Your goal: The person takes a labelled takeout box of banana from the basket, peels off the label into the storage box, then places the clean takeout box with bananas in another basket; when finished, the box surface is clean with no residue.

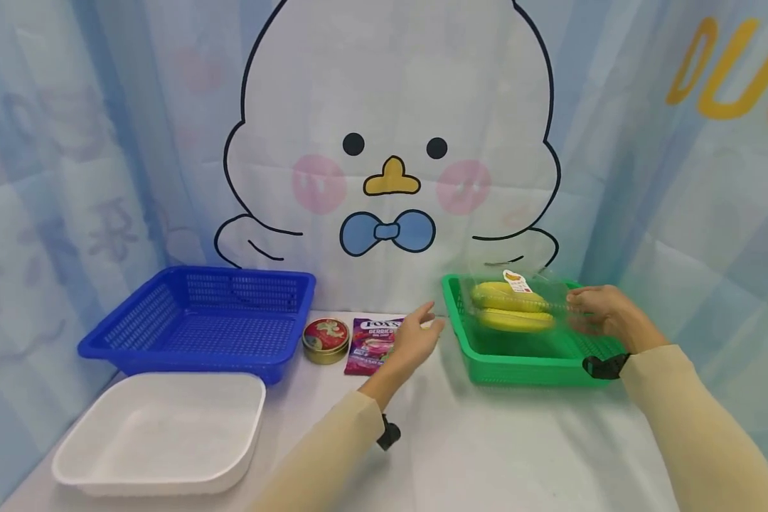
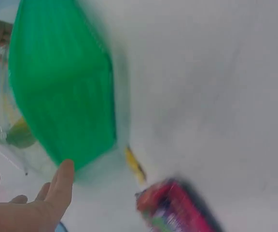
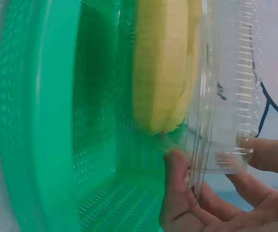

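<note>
My right hand (image 1: 600,310) grips the end of a clear plastic clamshell box (image 3: 226,92), thumb on one side and fingers on the other. Yellow bananas (image 1: 515,320) lie inside it, and a small label (image 1: 517,281) is stuck on top. The box is at the green basket (image 1: 537,372), over its rear part; whether it touches the basket I cannot tell. My left hand (image 1: 414,340), fingers extended and holding nothing, hovers left of the basket. Behind this hand, partly hidden, is a purple Fox's Berries candy bag (image 1: 365,355). A small yellow object (image 2: 135,165) lies near the bag.
A round tin (image 1: 326,340) with a red lid stands left of the candy bag. Farther left is a blue basket (image 1: 230,366), with a white tub (image 1: 166,480) in front of it. A printed curtain (image 1: 390,92) hangs behind the white table (image 1: 486,448).
</note>
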`<state>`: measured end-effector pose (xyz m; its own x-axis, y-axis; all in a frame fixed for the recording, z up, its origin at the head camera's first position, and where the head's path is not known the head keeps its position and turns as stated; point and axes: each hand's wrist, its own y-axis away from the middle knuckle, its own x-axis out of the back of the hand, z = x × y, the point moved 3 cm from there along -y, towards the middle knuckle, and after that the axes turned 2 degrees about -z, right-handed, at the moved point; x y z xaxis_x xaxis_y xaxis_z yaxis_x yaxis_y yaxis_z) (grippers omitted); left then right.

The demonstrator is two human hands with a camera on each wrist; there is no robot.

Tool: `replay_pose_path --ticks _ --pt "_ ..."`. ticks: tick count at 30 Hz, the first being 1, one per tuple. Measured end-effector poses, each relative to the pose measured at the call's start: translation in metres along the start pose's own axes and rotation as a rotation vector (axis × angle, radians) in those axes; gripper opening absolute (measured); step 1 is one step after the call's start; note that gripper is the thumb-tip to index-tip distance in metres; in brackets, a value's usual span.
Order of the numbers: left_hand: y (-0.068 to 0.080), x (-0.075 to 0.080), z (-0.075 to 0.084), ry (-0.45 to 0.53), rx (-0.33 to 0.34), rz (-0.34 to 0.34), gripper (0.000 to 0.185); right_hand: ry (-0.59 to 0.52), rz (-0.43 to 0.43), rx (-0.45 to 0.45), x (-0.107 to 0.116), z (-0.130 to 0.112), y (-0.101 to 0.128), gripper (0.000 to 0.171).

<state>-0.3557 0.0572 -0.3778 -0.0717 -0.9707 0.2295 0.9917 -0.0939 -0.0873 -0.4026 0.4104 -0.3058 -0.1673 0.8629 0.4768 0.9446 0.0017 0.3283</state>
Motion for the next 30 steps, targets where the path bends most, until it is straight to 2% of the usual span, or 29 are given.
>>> replay_pose_path --ticks 5,11,17,24,27,30 --pt "-0.008 0.023 0.018 0.031 -0.018 -0.041 0.055 0.013 -0.041 0.028 -0.002 -0.011 0.005 0.068" --pt "-0.011 0.038 0.033 0.104 -0.017 -0.097 0.056 0.001 -0.07 0.057 -0.015 -0.028 0.014 0.068" --pt "-0.015 0.049 0.031 0.193 0.02 -0.1 0.057 0.009 -0.095 0.117 -0.044 -0.042 0.021 0.068" --pt "-0.017 0.075 0.03 0.282 0.061 -0.087 0.059 -0.023 -0.123 0.163 -0.08 -0.06 0.03 0.067" --pt "-0.016 0.084 0.033 0.279 0.07 -0.074 0.058 -0.03 -0.118 0.176 -0.09 -0.065 0.032 0.066" --pt "-0.014 0.092 0.033 0.228 0.076 -0.074 0.056 -0.043 -0.108 0.18 -0.098 -0.067 0.035 0.066"
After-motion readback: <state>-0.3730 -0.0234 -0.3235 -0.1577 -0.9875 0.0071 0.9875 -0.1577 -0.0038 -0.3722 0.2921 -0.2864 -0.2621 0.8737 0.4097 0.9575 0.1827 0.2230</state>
